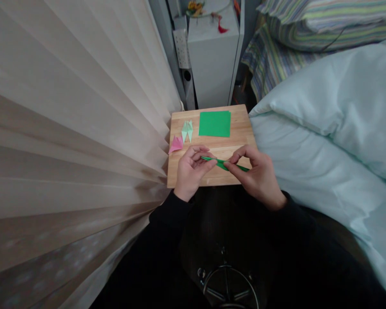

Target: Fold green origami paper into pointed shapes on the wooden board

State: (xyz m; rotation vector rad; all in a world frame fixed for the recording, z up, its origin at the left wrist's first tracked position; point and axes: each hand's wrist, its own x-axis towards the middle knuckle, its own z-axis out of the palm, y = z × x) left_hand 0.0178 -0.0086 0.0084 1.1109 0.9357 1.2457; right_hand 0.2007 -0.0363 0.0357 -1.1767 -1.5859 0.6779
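Observation:
A narrow strip of folded green paper is held between my two hands above the front of a small wooden table. My left hand pinches its left part between thumb and fingers. With thumb and index finger, my right hand grips it right of the middle, and the thin end passes under that hand. Behind the hands lies a stack of green paper sheets. To its left rest a pale green origami piece and a pink origami piece.
A pleated curtain hangs along the table's left side. On the right, a bed with a pale blue quilt touches the table's edge. A white cabinet and a power strip stand behind. A round metal base is below.

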